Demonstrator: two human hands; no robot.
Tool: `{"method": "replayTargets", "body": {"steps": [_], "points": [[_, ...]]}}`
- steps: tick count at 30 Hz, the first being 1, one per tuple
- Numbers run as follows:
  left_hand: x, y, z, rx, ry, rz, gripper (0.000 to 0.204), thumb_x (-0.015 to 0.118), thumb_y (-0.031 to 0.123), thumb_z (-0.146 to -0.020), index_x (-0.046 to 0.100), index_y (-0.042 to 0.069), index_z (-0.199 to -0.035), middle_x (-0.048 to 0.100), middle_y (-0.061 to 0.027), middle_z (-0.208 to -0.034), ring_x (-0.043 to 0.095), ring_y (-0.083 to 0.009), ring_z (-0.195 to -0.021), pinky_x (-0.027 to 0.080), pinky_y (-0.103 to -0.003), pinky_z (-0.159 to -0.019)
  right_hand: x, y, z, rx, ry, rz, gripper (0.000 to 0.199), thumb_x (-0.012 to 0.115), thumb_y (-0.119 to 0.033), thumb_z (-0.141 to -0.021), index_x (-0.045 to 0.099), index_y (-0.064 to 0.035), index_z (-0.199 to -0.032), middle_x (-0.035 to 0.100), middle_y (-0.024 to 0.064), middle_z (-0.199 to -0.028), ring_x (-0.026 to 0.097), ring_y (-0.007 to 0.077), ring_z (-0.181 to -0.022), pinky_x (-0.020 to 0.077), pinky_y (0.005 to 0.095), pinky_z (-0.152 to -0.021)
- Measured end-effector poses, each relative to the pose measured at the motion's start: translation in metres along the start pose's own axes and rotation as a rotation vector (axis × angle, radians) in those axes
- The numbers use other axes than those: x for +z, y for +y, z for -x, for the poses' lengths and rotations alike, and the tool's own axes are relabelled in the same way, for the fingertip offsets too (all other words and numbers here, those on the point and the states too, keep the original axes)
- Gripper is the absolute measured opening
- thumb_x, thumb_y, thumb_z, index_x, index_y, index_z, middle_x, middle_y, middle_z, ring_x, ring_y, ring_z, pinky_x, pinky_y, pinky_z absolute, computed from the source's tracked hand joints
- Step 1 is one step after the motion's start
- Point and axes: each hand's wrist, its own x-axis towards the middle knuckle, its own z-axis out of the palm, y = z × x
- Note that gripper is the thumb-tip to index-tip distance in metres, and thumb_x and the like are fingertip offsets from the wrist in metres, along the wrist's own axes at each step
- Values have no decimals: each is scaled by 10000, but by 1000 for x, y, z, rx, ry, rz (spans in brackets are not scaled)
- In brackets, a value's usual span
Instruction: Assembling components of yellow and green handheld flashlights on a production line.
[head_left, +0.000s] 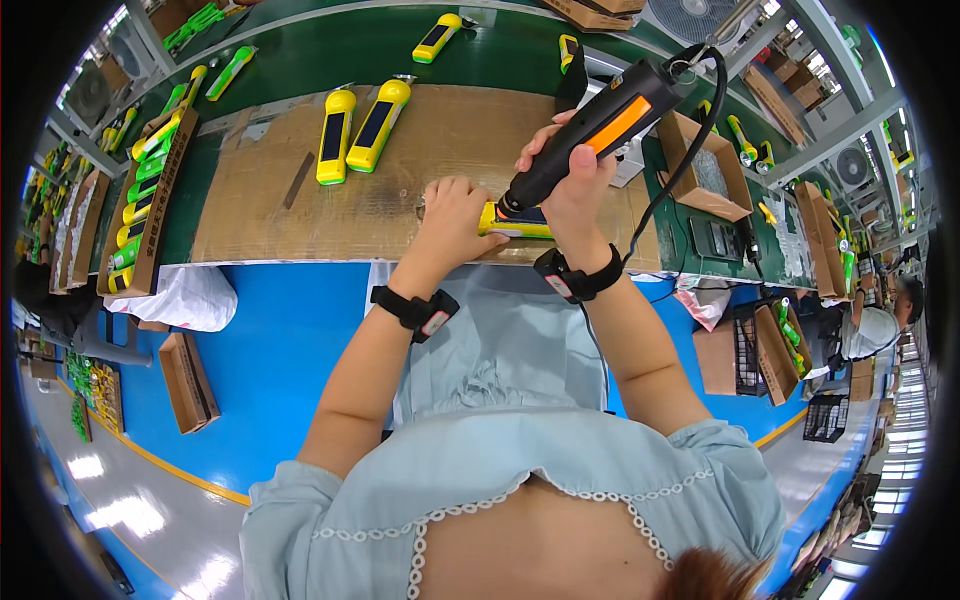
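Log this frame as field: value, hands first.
left hand: gripping yellow torch-shaped unit
right hand: holding black corded power driver
driver tip: down at the unit; exact contact unclear
work surface: cardboard sheet on green table
beyond hands: two loose yellow units, on the sheet
left: narrow box of yellow and green units
right: open carton, contents too small to identify

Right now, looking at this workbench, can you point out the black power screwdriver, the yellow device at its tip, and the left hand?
Black power screwdriver (618,124): head view, orange panel on its body.
Yellow device (522,229): head view, near side edge.
Left hand (453,220): head view, back of the hand.
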Motion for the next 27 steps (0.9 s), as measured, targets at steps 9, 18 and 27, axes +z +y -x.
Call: {"method": "replayTargets", "body": {"steps": [9,18,27], "points": [[-2,1,-4,4,-30,17,469,807,273,-576,583,76,-937,559,-91,-922,494,-298,-1003,324,-432,-915,5,14,5,52,-4,62,472,681,-386,-826,456,-16,-1013,581,100,-734,577,154,-603,472,265,-539],[6,-3,-4,16,38,7,454,827,278,-530,606,77,-871,549,-80,-881,513,-274,-963,337,-420,-913,5,17,5,58,-92,32,492,691,-408,-811,451,-15,-984,553,85,-719,572,153,-586,471,263,-522],[4,4,-2,25,7,-15,511,832,313,-529,603,77,-920,542,-80,-929,510,-283,-979,331,-427,-927,1,9,3,90,-102,-7,507,701,-427,-794,473,-8,-967,576,100,-712,576,166,-583,473,273,-519]]}}
